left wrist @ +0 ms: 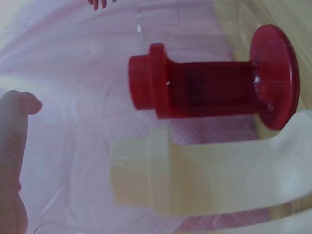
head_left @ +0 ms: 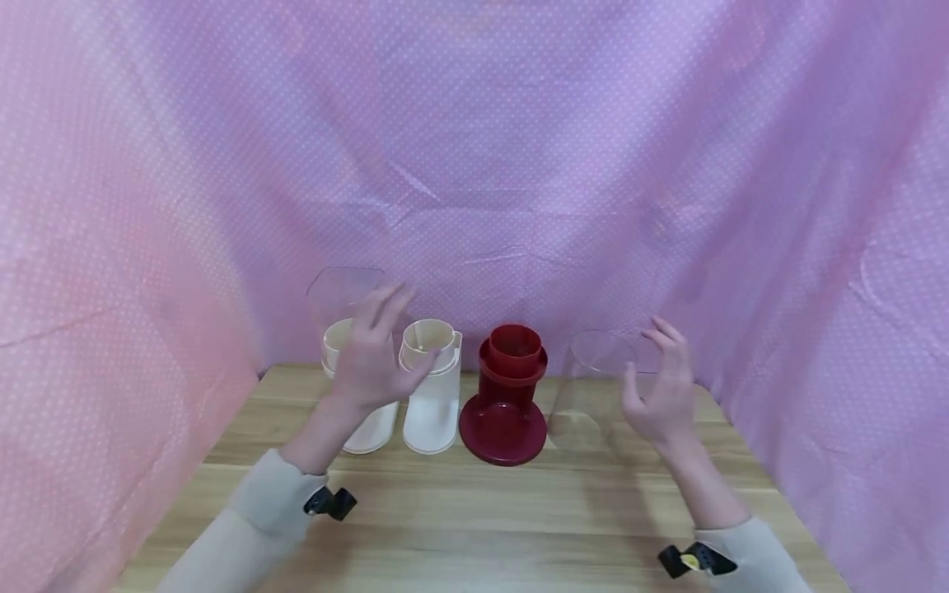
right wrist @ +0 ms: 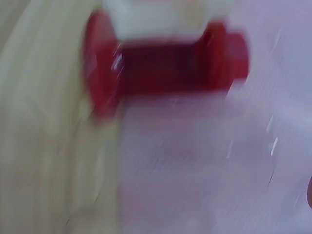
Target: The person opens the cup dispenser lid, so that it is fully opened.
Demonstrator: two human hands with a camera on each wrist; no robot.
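Note:
My left hand [head_left: 378, 354] is in front of the left cream stand [head_left: 371, 432] and partly hides it. Its fingers are spread and hold nothing that I can make out. A clear container [head_left: 337, 296] rises behind that hand, above the stand's top. A second cream stand [head_left: 432, 412] with a round open top stands just right of the hand. Beside it is a dark red stand [head_left: 504, 428] with a round base and a ring top. On the right, my right hand [head_left: 663, 391] is spread near a clear cylindrical container [head_left: 589, 395]; contact cannot be told.
All of these stand on a wooden table [head_left: 474, 527], near its back edge. Pink dotted cloth [head_left: 474, 165] hangs behind and on both sides. The right wrist view is blurred, with the red stand near its top.

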